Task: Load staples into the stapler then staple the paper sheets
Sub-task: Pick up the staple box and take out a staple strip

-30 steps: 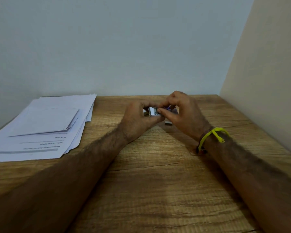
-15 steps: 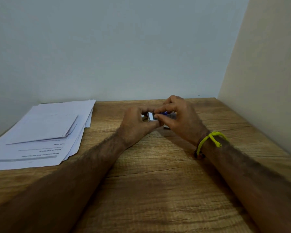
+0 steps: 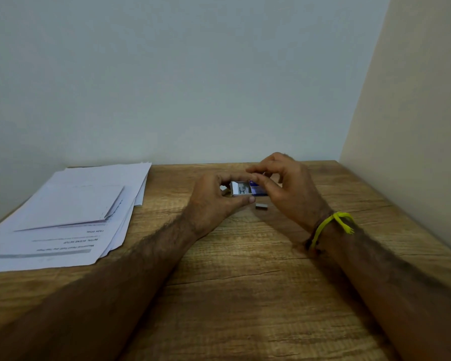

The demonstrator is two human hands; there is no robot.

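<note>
1. The left hand (image 3: pixel 211 201) grips the white tray of the staple box (image 3: pixel 248 188); the right hand (image 3: pixel 289 188) pinches its blue sleeve; the box's long axis runs left to right between them.
2. A staple strip (image 3: pixel 261 206) lies on the worktop (image 3: pixel 245 295) just beneath the box, nearer the right hand's grip (my judgement).
3. The paper sheets (image 3: pixel 71 212) lie well left; no stapler shows.

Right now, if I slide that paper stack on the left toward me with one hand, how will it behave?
The paper stack will likely fan apart rather than move as one: its sheets already lie staggered, and nothing appears to bind them. A smaller folded sheet on top may slip off first. Lifted by one edge, it would probably droop, being thin sheets.
</note>
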